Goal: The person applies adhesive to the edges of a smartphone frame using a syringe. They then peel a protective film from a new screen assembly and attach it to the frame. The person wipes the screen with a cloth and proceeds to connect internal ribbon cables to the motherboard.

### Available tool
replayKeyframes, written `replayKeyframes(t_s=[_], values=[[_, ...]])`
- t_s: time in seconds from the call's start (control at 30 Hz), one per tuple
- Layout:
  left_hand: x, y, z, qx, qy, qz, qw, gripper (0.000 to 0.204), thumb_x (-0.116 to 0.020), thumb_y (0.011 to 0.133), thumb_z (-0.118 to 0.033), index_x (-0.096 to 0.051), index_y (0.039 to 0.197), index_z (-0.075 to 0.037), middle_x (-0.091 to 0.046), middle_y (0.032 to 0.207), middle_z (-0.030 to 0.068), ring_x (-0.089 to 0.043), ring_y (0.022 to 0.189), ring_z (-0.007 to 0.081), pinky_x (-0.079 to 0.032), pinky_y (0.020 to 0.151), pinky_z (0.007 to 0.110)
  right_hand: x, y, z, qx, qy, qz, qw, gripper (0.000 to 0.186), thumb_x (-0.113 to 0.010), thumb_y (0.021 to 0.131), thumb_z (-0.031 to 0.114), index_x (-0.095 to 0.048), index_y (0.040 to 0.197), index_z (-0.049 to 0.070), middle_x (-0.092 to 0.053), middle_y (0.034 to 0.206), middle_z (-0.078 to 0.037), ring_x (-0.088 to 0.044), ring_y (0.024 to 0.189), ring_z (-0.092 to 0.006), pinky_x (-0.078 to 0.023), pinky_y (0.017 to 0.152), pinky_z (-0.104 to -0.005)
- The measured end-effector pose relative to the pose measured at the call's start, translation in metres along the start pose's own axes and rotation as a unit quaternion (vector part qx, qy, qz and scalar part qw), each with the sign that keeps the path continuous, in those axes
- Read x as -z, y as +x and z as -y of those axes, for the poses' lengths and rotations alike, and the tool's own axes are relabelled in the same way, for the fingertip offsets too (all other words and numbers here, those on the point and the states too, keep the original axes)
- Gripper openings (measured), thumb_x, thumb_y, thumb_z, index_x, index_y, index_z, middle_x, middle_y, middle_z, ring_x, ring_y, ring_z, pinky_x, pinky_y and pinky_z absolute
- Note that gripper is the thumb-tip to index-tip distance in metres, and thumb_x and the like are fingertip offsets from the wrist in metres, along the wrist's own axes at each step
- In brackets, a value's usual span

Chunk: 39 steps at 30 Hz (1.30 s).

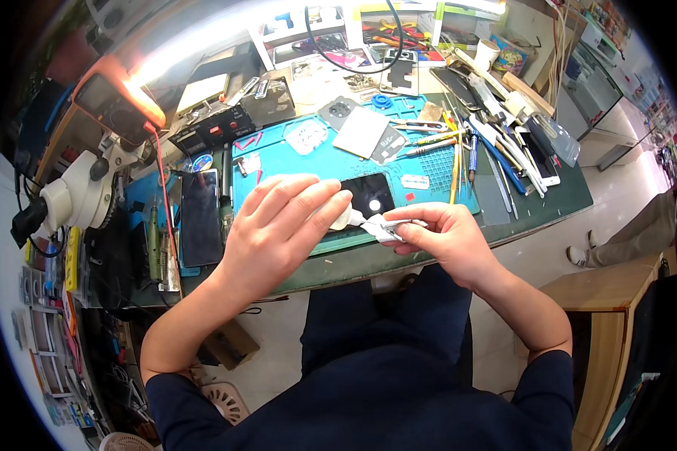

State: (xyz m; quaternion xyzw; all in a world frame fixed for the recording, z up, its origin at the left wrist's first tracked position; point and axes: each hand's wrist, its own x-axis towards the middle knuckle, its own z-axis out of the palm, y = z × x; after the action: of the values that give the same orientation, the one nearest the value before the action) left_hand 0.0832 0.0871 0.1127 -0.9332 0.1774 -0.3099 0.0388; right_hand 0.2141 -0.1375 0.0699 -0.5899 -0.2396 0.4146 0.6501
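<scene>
My left hand is closed around a small white bottle, mostly hidden behind the fingers. Its narrow nozzle points right and meets, or nearly meets, a crumpled white tissue. Between thumb and fingers, my right hand pinches that tissue. A thin piece lies along the tissue at the fingertips, too small to name. Just beyond both hands, a dark phone with a bright reflection rests on the blue work mat. A razor blade and a small red square lie right of the phone.
Screwdrivers, tweezers and other tools crowd the right side, near a white phone. Another dark phone lies left of the mat. An orange multimeter and a white microscope stand at left. A wooden cabinet is at my right.
</scene>
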Motion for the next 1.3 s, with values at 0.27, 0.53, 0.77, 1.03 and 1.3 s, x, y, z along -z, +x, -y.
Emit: replayKeyframes(t_s=[0.27, 0.53, 0.77, 1.03, 1.3], values=[[0.002, 0.005, -0.005, -0.032, 0.047, 0.006, 0.998, 0.036, -0.067, 0.076, -0.009, -0.070, 0.112, -0.005, -0.067, 0.114, 0.0057, -0.063, 0.105, 0.0217, -0.051, 0.092, 0.038, 0.000, -0.002, -0.006, 0.039, -0.019, -0.010, 0.999, 0.026, -0.061, 0.096, 0.006, -0.066, 0.120, -0.004, -0.069, 0.110, -0.011, -0.067, 0.095, -0.0132, -0.058, 0.082, -0.0271], [-0.001, 0.004, -0.003, -0.027, 0.049, 0.003, 0.998, 0.035, -0.065, 0.076, -0.009, -0.070, 0.110, -0.005, -0.068, 0.112, 0.0061, -0.063, 0.105, 0.0222, -0.051, 0.091, 0.037, 0.002, -0.003, -0.008, 0.027, 0.010, -0.016, 0.999, 0.025, -0.061, 0.096, 0.006, -0.066, 0.119, -0.004, -0.070, 0.107, -0.010, -0.067, 0.093, -0.0113, -0.058, 0.081, -0.0259], [-0.003, -0.001, 0.001, -0.007, 0.013, 0.010, 1.000, 0.037, -0.069, 0.075, -0.008, -0.067, 0.111, -0.004, -0.068, 0.112, 0.0076, -0.063, 0.106, 0.0241, -0.051, 0.090, 0.037, 0.002, -0.002, -0.007, 0.031, 0.017, -0.023, 0.999, 0.025, -0.061, 0.096, 0.005, -0.066, 0.119, -0.004, -0.070, 0.108, -0.010, -0.067, 0.093, -0.0117, -0.058, 0.081, -0.0262], [-0.049, -0.032, 0.055, 0.417, -0.382, -0.053, 0.823, 0.046, -0.072, 0.087, -0.008, -0.049, 0.125, 0.000, -0.065, 0.115, 0.0096, -0.064, 0.106, 0.0182, -0.050, 0.092, 0.031, 0.018, 0.010, 0.002, 0.168, -0.129, -0.142, 0.967, 0.022, -0.061, 0.095, 0.003, -0.068, 0.115, -0.004, -0.071, 0.099, -0.007, -0.066, 0.086, -0.0097, -0.054, 0.077, -0.0230], [-0.066, -0.052, 0.063, 0.422, -0.222, -0.007, 0.879, 0.060, -0.075, 0.085, -0.014, -0.046, 0.135, 0.002, -0.064, 0.115, 0.0128, -0.061, 0.104, 0.0201, -0.047, 0.093, 0.035, 0.022, 0.026, -0.005, 0.357, -0.450, -0.185, 0.797, 0.021, -0.064, 0.089, -0.002, -0.071, 0.108, -0.001, -0.074, 0.098, -0.013, -0.072, 0.085, -0.0227, -0.055, 0.075, -0.0301]])
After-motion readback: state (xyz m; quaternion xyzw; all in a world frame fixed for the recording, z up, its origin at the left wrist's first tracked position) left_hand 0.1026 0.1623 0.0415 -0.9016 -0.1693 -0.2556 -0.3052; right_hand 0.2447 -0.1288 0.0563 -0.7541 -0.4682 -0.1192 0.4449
